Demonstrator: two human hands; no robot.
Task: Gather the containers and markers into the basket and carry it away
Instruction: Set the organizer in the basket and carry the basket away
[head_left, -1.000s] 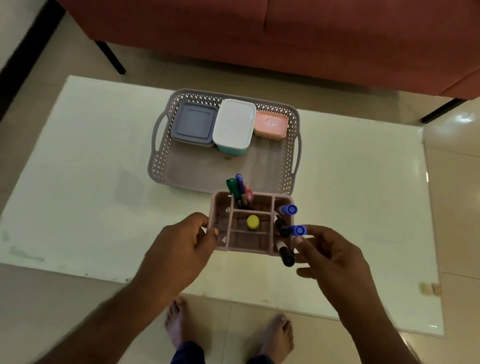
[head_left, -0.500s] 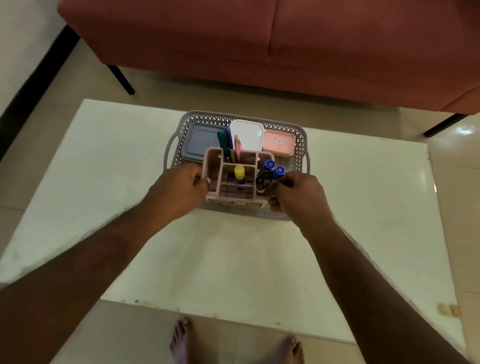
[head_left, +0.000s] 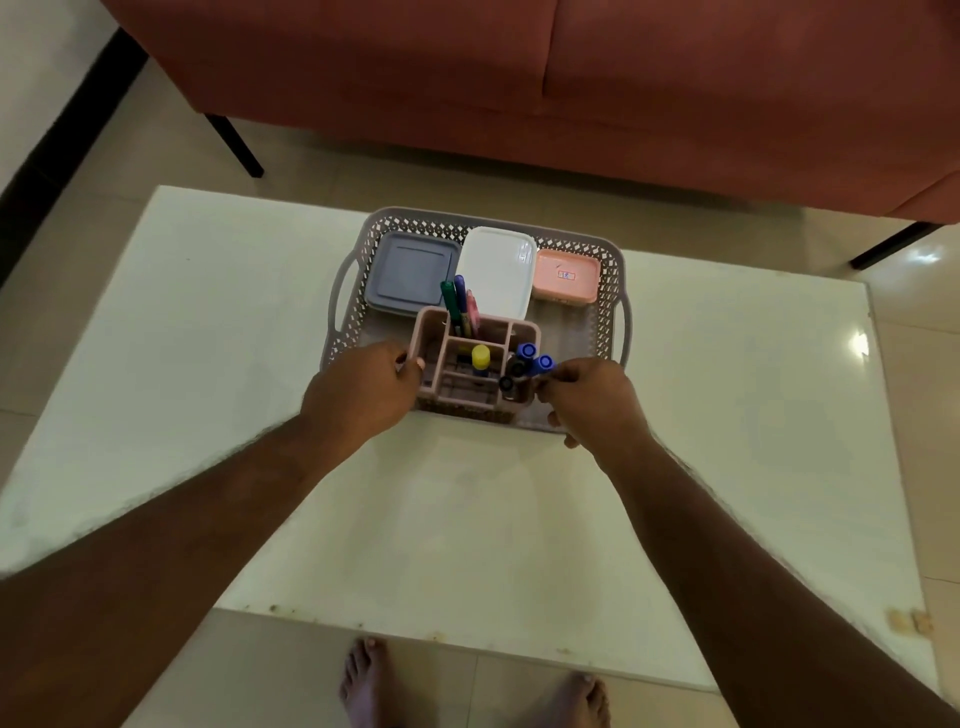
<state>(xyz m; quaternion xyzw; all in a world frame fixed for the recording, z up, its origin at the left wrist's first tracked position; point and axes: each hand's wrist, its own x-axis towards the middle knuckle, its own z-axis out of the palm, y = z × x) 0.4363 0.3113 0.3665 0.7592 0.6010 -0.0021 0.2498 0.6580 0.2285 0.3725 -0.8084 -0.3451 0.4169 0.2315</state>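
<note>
A grey lattice basket (head_left: 613, 291) sits on the white table (head_left: 208, 322). Along its far side lie a grey-lidded container (head_left: 408, 273), a white-lidded one (head_left: 501, 265) and a small pink one (head_left: 566, 275). A pink divided marker caddy (head_left: 434, 364) stands in the basket's near part, holding green, blue and pink markers (head_left: 457, 306), a yellow-capped item (head_left: 480, 357) and blue-capped markers (head_left: 535, 358). My left hand (head_left: 358, 389) grips the caddy's left wall. My right hand (head_left: 592, 400) pinches its right side by the blue-capped markers.
A rust-red sofa (head_left: 519, 78) on black legs stands beyond the table. Tiled floor surrounds the table, and my bare feet (head_left: 467, 686) show below its near edge. A dark skirting strip (head_left: 67, 130) runs along the left wall.
Both hands carried the caddy from the near table edge forward into the basket, where it now sits in the near part. The view has also shifted forward.
</note>
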